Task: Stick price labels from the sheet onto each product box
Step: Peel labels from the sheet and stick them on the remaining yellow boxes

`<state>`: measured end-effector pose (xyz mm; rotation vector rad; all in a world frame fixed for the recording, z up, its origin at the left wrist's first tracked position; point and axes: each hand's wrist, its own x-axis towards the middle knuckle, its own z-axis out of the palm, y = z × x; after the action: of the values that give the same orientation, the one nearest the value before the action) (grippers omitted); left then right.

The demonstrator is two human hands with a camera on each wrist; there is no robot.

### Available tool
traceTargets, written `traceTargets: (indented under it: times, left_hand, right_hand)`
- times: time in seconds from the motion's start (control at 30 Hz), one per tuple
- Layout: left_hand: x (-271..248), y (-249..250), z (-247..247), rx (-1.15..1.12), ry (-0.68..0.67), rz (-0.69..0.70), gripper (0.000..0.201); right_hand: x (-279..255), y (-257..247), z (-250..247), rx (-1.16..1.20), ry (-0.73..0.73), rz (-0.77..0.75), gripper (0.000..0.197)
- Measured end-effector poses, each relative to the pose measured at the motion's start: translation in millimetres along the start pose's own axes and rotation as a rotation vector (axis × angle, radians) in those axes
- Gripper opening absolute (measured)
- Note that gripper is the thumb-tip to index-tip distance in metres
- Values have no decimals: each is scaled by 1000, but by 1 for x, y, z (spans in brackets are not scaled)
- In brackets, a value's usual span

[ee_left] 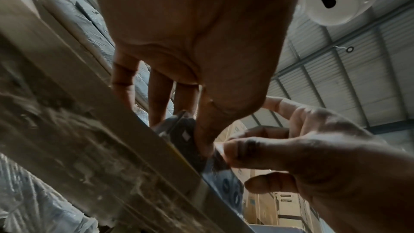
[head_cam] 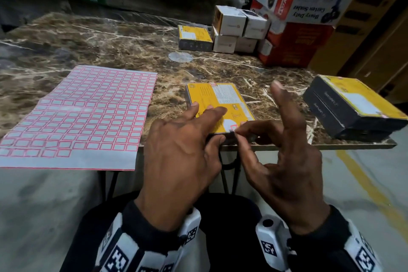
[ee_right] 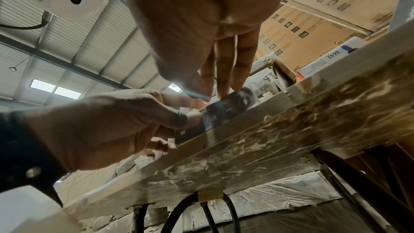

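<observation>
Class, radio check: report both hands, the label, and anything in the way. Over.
Left hand steadying yellow box. Right hand pinching price label at the box's near corner. Label sheet lies left. Nothing blocking.

Label sheet: one; yellow-topped boxes: maybe four; small white boxes: about five; hands: two

Brown marble-pattern table, film-wrapped. Directly on top: red-bordered label sheet at left, overhanging near edge; yellow-topped box at near edge; two stacked yellow-and-black boxes right; another yellow-topped box, small white boxes, red carton far right.
</observation>
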<state>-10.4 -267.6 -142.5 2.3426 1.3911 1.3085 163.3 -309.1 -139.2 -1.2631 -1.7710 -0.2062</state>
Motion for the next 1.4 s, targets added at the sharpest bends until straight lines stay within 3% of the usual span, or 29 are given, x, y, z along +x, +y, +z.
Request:
traceTargets:
  times: [0.33,0.63,0.9,1.03,1.4]
  left_hand:
    - [-4,4,7,-29,78,17,51]
    - [-4,-7,10,-165,-26,-22,48]
    - [-9,-13,12,-249,-5,-14,43]
    - [-9,-15,12,-249,-2,10,38]
    - [-5,-8,4,-146,-59,-27,49]
  right_hand:
    - [-2,-3,3,-42,-24,11,92]
    - [-3,-4,4,-84,-19,3,89]
    - [-1,-3,2,-99,-13,-2,84]
    - [-1,-1,3,-111,-8,-5,81]
    - [-3,1,3,-120,2,-44,72]
